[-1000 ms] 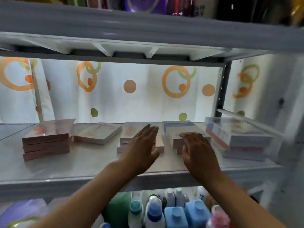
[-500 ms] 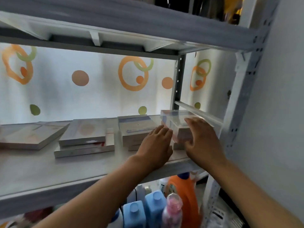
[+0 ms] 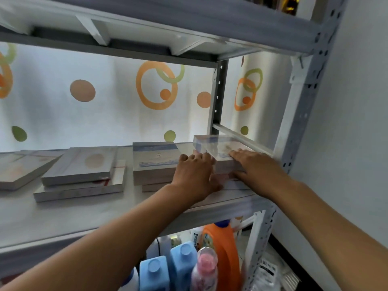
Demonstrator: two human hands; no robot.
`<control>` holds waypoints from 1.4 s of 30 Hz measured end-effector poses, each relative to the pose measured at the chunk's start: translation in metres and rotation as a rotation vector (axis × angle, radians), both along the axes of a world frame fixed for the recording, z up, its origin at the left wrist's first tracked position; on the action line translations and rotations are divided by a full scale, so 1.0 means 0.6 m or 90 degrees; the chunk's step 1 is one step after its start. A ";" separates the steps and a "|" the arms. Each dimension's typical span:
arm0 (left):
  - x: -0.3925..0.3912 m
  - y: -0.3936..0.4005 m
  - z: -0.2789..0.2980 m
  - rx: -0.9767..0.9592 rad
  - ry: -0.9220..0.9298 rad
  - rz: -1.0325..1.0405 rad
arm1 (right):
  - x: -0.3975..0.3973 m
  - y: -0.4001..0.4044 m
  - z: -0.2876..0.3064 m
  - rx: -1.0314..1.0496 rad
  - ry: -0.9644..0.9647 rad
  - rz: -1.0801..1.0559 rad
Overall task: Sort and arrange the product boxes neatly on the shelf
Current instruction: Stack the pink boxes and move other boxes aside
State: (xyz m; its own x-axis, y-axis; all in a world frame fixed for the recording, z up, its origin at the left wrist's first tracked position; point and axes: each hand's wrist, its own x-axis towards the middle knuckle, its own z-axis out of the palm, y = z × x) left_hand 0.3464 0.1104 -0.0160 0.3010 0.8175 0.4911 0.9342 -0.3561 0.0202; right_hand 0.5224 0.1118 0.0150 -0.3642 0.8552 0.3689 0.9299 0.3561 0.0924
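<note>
Flat product boxes lie in stacks on the white shelf (image 3: 63, 217). At the far right stands a stack topped by a glossy white box (image 3: 218, 143). My left hand (image 3: 195, 175) presses against this stack's left front side, fingers slightly bent. Flat on its top right corner rests my right hand (image 3: 256, 166), fingers straight. Just left of the hands is a blue-and-white box stack (image 3: 155, 156). Further left a box with a pink dot (image 3: 84, 164) lies askew on a wider box. A pinkish box (image 3: 16, 171) sits at the left edge.
The grey shelf post (image 3: 302, 114) and a side rail (image 3: 241, 135) close off the right end, and the upper shelf (image 3: 189, 24) hangs low overhead. Below stand blue bottles (image 3: 154, 274), an orange jug (image 3: 222, 248) and a pink bottle (image 3: 204, 269).
Both hands left the middle stacks and moved right onto the far-right stack, and the view swung right with them. Over the last half second they barely shifted.
</note>
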 end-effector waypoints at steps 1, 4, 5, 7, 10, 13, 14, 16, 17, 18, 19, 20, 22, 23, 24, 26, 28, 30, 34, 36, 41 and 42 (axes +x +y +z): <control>0.000 0.003 -0.003 0.010 0.015 0.005 | 0.002 0.000 0.000 0.012 -0.005 0.002; -0.006 0.004 -0.008 0.057 0.062 0.001 | 0.007 -0.002 0.000 0.027 0.008 0.016; -0.007 0.000 -0.008 0.070 0.085 -0.013 | 0.011 -0.003 -0.003 0.022 0.022 0.022; -0.008 -0.007 0.002 0.110 0.143 -0.055 | 0.023 -0.003 -0.010 0.020 0.060 0.035; -0.014 -0.011 0.019 0.143 0.225 -0.123 | 0.032 -0.006 -0.020 0.006 0.155 0.045; -0.029 -0.015 0.046 0.171 0.262 -0.159 | 0.036 -0.009 -0.029 -0.038 0.260 0.016; -0.036 -0.018 0.056 0.175 0.273 -0.171 | 0.036 -0.010 -0.033 -0.055 0.287 0.005; -0.049 -0.026 0.077 0.177 0.312 -0.202 | 0.037 -0.014 -0.044 -0.075 0.324 -0.007; -0.056 -0.032 0.086 0.186 0.325 -0.219 | 0.038 -0.017 -0.049 -0.079 0.343 -0.004; -0.065 -0.039 0.097 0.199 0.340 -0.231 | 0.037 -0.019 -0.052 -0.081 0.357 -0.001; -0.076 -0.045 0.105 0.203 0.345 -0.241 | 0.036 -0.021 -0.055 -0.082 0.364 -0.002; -0.090 -0.048 0.112 0.201 0.332 -0.251 | 0.033 -0.024 -0.054 -0.072 0.357 -0.004; -0.117 -0.055 0.121 0.205 0.330 -0.245 | 0.025 -0.029 -0.058 -0.039 0.315 -0.019; -0.130 -0.058 0.124 0.220 0.340 -0.227 | 0.017 -0.030 -0.059 -0.023 0.287 -0.030; -0.140 -0.060 0.125 0.237 0.342 -0.212 | 0.011 -0.032 -0.062 -0.016 0.257 -0.045; -0.166 -0.062 0.133 0.288 0.300 -0.191 | -0.006 -0.034 -0.062 -0.017 0.218 -0.061; -0.189 -0.065 0.142 0.323 0.241 -0.186 | -0.023 -0.034 -0.061 -0.034 0.211 -0.057; -0.210 -0.074 0.149 0.339 0.215 -0.177 | -0.045 -0.034 -0.056 -0.046 0.223 -0.059; -0.252 -0.096 0.126 0.332 0.194 -0.138 | -0.119 -0.054 -0.026 0.009 0.521 0.016; -0.275 -0.108 0.111 0.324 0.181 -0.114 | -0.171 -0.070 0.007 -0.123 0.754 0.067; -0.331 -0.139 0.085 0.312 0.158 -0.100 | -0.272 -0.095 0.038 -0.430 0.913 0.181; -0.346 -0.148 0.081 0.314 0.145 -0.091 | -0.290 -0.096 0.037 -0.445 0.928 0.194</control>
State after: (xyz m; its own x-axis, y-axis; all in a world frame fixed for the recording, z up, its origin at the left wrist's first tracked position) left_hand 0.1387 0.0214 0.0328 0.5355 0.4508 0.7142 0.8370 -0.3965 -0.3772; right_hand 0.3485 0.0542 0.0369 -0.2524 0.9593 0.1266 -0.0248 0.1244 -0.9919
